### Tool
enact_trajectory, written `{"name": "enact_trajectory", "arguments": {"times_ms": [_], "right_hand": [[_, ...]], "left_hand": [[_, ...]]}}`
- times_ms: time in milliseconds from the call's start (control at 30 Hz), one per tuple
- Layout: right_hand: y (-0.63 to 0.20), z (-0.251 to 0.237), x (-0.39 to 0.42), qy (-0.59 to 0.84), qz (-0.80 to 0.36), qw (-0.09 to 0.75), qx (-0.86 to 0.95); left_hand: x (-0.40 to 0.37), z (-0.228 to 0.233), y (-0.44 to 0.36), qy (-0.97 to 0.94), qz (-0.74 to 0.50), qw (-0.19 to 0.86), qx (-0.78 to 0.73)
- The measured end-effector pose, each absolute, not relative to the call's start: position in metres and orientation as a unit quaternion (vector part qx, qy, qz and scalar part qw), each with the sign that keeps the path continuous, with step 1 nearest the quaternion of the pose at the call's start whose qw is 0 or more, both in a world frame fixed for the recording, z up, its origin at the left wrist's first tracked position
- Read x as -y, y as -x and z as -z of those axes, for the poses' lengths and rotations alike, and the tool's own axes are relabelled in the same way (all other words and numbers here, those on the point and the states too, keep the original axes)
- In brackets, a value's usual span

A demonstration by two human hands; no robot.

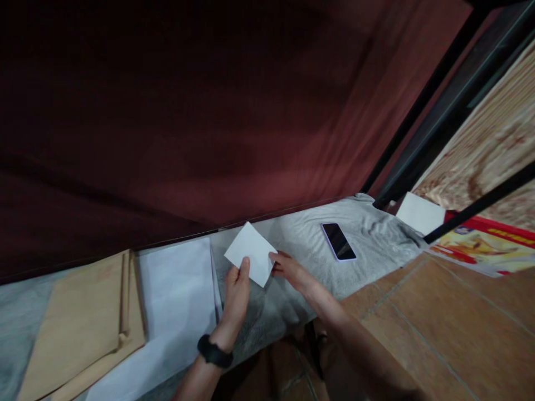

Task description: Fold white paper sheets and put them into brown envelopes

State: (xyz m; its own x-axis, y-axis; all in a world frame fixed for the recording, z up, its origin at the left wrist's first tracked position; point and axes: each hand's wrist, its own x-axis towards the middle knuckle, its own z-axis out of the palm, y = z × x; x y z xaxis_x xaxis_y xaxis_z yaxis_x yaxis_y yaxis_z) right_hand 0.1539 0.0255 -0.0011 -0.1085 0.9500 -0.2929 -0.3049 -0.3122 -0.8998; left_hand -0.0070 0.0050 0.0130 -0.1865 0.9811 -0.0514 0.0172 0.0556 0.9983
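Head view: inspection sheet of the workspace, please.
Surface: grey wrinkled cloth over a low ledge.
Job's things: small white folded paper sheet, held above the cloth.
Clutter: black smartphone; white paper stack; brown envelopes; white square paper; red-yellow printed sheet.
Hands: left hand and right hand grip the sheet; black wristband on left wrist.
Cables: nothing seen.
Surroundings: dark red curtain; brown tiled floor.

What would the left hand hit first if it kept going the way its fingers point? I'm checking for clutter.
Beyond the white paper it holds, the left hand would probably meet the dark red cloth hanging behind the table; depth is unclear.
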Motion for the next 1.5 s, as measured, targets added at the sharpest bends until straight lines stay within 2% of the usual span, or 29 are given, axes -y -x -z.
{"name": "enact_trajectory", "arguments": {"times_ms": [100, 200, 300, 367, 500, 667, 800, 900, 1000, 1100, 1200, 1267, 1367, 1500], "right_hand": [[-0.153, 0.007, -0.026, 0.467, -0.678, 0.464, 0.328], [-0.159, 0.009, -0.031, 0.5, -0.64, 0.481, 0.33], [-0.17, 0.013, -0.037, 0.535, -0.595, 0.491, 0.343], [-0.177, 0.017, -0.041, 0.575, -0.542, 0.47, 0.394], [-0.185, 0.024, -0.048, 0.635, -0.433, 0.402, 0.498], [-0.184, 0.025, -0.046, 0.677, -0.336, 0.395, 0.522], [-0.164, 0.026, -0.029, 0.628, -0.163, 0.391, 0.653], [-0.142, 0.033, -0.012, 0.549, -0.144, 0.321, 0.758], [-0.128, 0.04, 0.0, 0.519, -0.113, 0.229, 0.816], [-0.128, 0.043, 0.006, 0.519, -0.082, 0.169, 0.834], [-0.133, 0.043, 0.006, 0.526, -0.075, 0.156, 0.833], [-0.134, 0.043, 0.006, 0.526, -0.076, 0.158, 0.832], [-0.135, 0.044, 0.007, 0.514, -0.076, 0.151, 0.841], [-0.137, 0.048, 0.008, 0.512, -0.069, 0.143, 0.844]], "left_hand": [[-0.001, -0.007, -0.002, -0.349, -0.559, 0.544, -0.52], [-0.003, -0.006, -0.003, -0.308, -0.565, 0.585, -0.493], [-0.01, -0.007, 0.011, -0.296, -0.578, 0.558, -0.517], [-0.016, -0.005, 0.024, -0.311, -0.567, 0.52, -0.559], [-0.021, 0.008, 0.04, -0.409, -0.462, 0.491, -0.615], [-0.017, 0.021, 0.034, -0.51, -0.391, 0.448, -0.621], [-0.012, 0.018, 0.025, -0.492, -0.347, 0.469, -0.646], [-0.01, 0.016, 0.022, -0.513, -0.325, 0.464, -0.644], [-0.007, 0.016, 0.024, -0.577, -0.283, 0.401, -0.653], [-0.003, 0.014, 0.027, -0.658, -0.214, 0.276, -0.668], [0.002, 0.012, 0.024, -0.708, -0.175, 0.154, -0.667], [0.005, 0.013, 0.018, -0.738, -0.195, 0.095, -0.639], [0.006, 0.025, 0.004, -0.781, -0.238, 0.058, -0.575], [0.008, 0.049, -0.005, -0.804, -0.233, 0.034, -0.546]]}}
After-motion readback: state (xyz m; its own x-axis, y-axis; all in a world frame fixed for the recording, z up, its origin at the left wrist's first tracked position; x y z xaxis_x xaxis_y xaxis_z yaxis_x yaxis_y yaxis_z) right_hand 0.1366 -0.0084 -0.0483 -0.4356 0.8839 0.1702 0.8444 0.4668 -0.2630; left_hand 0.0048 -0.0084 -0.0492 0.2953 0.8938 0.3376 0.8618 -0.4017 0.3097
